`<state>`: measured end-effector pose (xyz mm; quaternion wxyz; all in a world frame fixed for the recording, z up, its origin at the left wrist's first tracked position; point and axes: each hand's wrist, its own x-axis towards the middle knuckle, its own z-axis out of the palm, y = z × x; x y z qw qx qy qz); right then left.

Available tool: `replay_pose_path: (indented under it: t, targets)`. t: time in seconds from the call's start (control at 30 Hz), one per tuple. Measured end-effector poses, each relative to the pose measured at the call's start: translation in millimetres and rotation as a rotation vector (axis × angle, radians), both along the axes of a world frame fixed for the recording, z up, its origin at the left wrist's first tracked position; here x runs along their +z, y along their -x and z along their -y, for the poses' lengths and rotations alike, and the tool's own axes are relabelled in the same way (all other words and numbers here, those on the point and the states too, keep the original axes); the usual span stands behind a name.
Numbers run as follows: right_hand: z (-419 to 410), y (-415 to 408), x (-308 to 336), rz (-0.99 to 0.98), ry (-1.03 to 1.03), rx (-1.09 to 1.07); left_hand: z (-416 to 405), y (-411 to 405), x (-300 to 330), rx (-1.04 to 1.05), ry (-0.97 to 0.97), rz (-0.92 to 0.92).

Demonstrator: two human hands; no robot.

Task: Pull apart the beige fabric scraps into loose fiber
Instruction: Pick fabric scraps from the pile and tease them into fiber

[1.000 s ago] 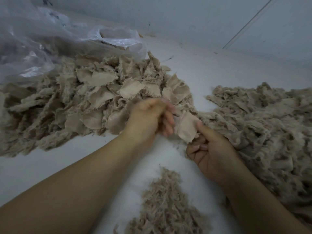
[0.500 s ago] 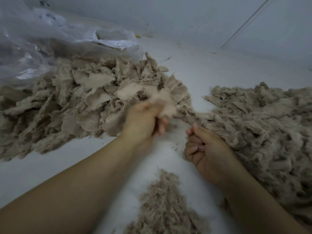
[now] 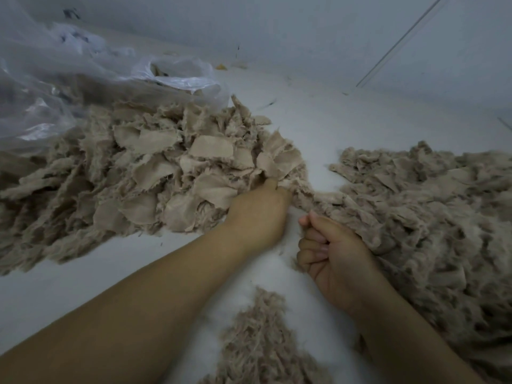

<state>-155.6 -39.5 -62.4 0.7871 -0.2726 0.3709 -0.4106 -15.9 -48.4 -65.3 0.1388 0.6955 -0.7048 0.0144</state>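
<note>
left hand (image 3: pixel 259 214) fingers buried in scrap pile (image 3: pixel 144 173), grip unclear; right hand (image 3: pixel 329 253) fisted, empty; plastic bag (image 3: pixel 83 87) behind; fiber heap (image 3: pixel 432 217) right; loose fiber (image 3: pixel 260 339) near

White floor (image 3: pixel 318 126) carries everything. Big heap of beige fabric scraps (image 3: pixel 155 173) at left, w/ clear plastic bag (image 3: pixel 69 87) lying behind it, partly over it. Second heap of shredded fabric (image 3: pixel 432 217) at right, touching the first via thin strip. Small pile of loose fiber (image 3: pixel 260 342) near bottom centre, apart from both.
</note>
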Motion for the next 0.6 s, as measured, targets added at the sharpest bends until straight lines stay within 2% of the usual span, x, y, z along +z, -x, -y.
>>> replay_pose_path:
  t: [0.07, 0.17, 0.2, 0.3, 0.33, 0.5, 0.6]
  targets:
    - [0.5, 0.1, 0.1, 0.009, -0.006, -0.004, -2.4, -5.1, 1.8, -0.004, 0.018, -0.019]
    - [1.6, 0.6, -0.8, 0.001, -0.014, 0.001, -9.7, -23.4, 3.5, -0.078, 0.035, -0.151]
    - [1.7, 0.7, -1.3, -0.004, -0.018, 0.0, -12.2, -29.9, 3.4, -0.124, 0.052, -0.237]
    - [2.5, 1.3, -1.9, -0.016, -0.022, 0.005, -22.2, -37.7, 7.8, -0.196, 0.077, -0.706]
    - [2.5, 1.4, -1.5, -0.022, -0.021, 0.015, -26.5, -37.0, 11.9, -0.222, 0.09, -0.803]
    - [0.6, 1.1, 3.1, -0.027, -0.003, 0.088, -40.3, -24.5, 16.1, -0.464, 0.24, -0.793]
    - [-1.1, 1.6, 3.7, -0.04, 0.045, 0.107, -42.7, -17.8, 14.8, -0.481, 0.254, -0.831]
